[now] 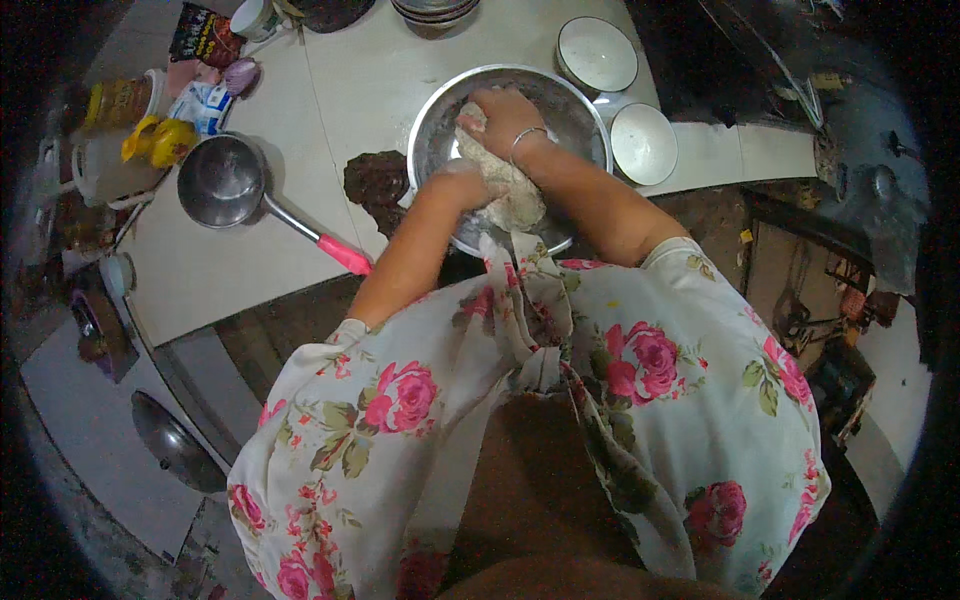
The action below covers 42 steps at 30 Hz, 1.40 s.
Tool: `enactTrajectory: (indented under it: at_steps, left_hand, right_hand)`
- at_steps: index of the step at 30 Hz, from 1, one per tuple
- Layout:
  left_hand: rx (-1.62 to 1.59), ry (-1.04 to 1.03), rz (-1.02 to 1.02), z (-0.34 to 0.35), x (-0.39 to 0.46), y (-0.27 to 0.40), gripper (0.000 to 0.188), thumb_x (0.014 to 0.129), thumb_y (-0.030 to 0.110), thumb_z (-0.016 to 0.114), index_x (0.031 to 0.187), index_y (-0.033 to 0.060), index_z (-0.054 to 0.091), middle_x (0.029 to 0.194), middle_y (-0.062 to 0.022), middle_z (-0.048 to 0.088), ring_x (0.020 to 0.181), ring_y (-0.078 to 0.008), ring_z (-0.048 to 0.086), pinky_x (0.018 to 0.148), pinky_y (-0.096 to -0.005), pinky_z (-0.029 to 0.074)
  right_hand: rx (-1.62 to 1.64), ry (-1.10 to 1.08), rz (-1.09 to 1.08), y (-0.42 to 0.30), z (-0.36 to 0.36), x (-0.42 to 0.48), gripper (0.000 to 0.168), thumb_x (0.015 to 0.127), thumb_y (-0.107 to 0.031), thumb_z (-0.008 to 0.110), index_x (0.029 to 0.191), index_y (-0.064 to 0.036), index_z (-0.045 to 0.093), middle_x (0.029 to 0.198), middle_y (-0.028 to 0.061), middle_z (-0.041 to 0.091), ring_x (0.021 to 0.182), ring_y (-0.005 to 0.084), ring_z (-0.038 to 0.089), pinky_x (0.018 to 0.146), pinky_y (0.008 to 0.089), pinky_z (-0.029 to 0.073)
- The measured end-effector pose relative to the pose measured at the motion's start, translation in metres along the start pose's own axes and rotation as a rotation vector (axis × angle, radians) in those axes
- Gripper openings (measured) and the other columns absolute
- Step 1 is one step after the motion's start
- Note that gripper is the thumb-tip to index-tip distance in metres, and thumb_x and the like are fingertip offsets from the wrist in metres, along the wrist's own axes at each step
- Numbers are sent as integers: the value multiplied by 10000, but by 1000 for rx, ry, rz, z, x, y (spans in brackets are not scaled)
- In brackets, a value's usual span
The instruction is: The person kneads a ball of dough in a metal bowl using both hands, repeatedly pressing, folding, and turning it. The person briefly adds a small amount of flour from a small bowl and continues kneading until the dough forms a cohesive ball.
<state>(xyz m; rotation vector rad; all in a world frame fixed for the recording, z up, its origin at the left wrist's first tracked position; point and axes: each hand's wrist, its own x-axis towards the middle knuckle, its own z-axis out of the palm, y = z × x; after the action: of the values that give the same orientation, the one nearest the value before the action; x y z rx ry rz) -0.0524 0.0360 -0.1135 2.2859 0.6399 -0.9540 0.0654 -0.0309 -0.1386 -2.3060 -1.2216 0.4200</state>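
A large metal basin (421, 142) stands at the counter's near edge, with a long lump of pale dough (517, 199) in it. My right hand (508, 120), a bangle at its wrist, grips the far end of the dough with bent fingers. Lower down, my left hand (466, 187) is closed against the dough's left side; it looks blurred, and its fingertips are partly hidden. Whitish residue marks the basin's inner wall. The ends of a floral cloth tie (525, 251) hang at the basin's near rim.
Two white bowls (598, 54) (643, 144) stand right of the basin. A metal ladle (223, 181) with a pink handle lies to the left, near yellow fruit (172, 142) and packets (201, 105). Stacked bowls (435, 11) sit at the back. A dark patch (377, 187) touches the basin's left side.
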Motion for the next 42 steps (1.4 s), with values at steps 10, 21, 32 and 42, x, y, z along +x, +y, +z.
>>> enactTrajectory:
  at_steps: [10, 21, 32, 42]
  left_hand:
    - [-64, 442, 83, -37, -26, 7, 818, 740, 284, 697, 1410, 91, 270, 1158, -224, 574, 1068, -371, 557, 903, -396, 451]
    - [-103, 270, 381, -43, -20, 3, 739, 659, 275, 757, 1306, 73, 464, 1279, -176, 507, 1210, -304, 468, 1012, -359, 373]
    - [133, 496, 398, -16, -27, 27, 819, 519, 190, 856, 1200, 0, 443, 1169, -220, 506, 1085, -390, 503, 936, -421, 424]
    - [263, 420, 230, -45, 5, 29, 557, 642, 62, 695, 1151, 25, 470, 1068, -233, 543, 995, -391, 560, 862, -436, 469]
  right_hand:
    - [119, 185, -450, -17, -91, -71, 288, 688, -201, 712, 937, -97, 611, 948, 111, 579, 879, 336, 517, 818, 419, 409]
    - [173, 7, -625, 8, -46, -122, 293, 751, -286, 674, 1002, -136, 649, 948, 124, 579, 923, 317, 527, 767, 451, 458]
    - [-21, -115, -162, -2, -51, -69, 641, 606, -267, 785, 1121, -7, 507, 1045, 185, 585, 1015, 354, 555, 883, 406, 457]
    - [-94, -257, -58, 23, -38, -30, 492, 734, -161, 662, 1177, -56, 475, 1067, 208, 563, 968, 348, 584, 835, 425, 484]
